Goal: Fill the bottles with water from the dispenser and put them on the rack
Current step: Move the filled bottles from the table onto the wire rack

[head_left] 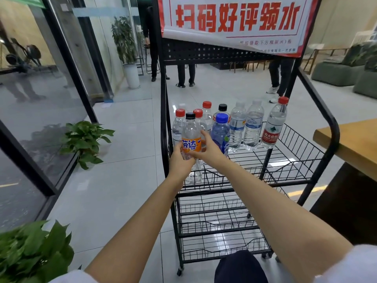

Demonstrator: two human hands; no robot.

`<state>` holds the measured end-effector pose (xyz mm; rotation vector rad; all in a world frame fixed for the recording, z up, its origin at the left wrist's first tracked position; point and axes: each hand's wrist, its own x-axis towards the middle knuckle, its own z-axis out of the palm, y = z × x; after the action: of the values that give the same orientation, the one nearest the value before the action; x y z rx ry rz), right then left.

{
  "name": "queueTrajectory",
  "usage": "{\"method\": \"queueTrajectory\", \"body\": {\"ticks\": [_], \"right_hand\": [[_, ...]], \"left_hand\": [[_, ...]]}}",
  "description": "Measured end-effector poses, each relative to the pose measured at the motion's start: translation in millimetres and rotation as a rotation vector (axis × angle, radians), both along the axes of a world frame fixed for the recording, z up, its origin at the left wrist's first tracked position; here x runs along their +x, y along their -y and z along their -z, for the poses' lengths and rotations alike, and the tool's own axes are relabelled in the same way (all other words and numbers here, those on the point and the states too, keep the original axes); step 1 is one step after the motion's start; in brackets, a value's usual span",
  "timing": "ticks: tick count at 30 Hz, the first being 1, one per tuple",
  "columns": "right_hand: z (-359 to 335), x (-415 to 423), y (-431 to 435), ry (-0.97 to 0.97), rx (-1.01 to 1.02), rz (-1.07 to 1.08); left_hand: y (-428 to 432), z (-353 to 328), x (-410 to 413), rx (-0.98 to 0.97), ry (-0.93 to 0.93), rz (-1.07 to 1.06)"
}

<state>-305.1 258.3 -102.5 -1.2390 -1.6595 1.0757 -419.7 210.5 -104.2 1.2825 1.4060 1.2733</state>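
Note:
A black wire rack (295,139) stands ahead with several capped bottles upright on its top shelf. Both hands hold a clear bottle with an orange label and black cap (190,137) at the shelf's front left. My left hand (180,160) grips its lower part from the left. My right hand (208,149) wraps its right side at label height. Right beside it stands a blue-capped bottle (221,133). Red-capped bottles (179,121) stand behind, and clear water bottles (253,127) line up to the right. No dispenser is in view.
A red-and-white sign (234,21) hangs on the rack's top. Lower wire shelves (214,221) hold nothing. A wooden table (355,144) is at the right, a glass wall (40,99) and potted plants (85,139) at the left. People stand behind the rack.

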Motion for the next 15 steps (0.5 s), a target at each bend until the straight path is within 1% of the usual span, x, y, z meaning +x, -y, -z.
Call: {"method": "queueTrajectory", "body": {"ticks": [6, 9, 12, 15], "right_hand": [[2, 2, -1, 0.013, 0.004, 0.011], [2, 6, 1, 0.036, 0.015, 0.022], [-8, 17, 10, 0.04, 0.046, 0.025], [-25, 46, 26, 0.092, 0.117, 0.067]], "left_hand": [[-4, 3, 0, -0.008, -0.015, -0.006], [-7, 6, 0, 0.018, -0.074, -0.053], [-7, 2, 9, 0.1, -0.174, -0.136], [-3, -12, 28, 0.234, -0.212, -0.164]]}}
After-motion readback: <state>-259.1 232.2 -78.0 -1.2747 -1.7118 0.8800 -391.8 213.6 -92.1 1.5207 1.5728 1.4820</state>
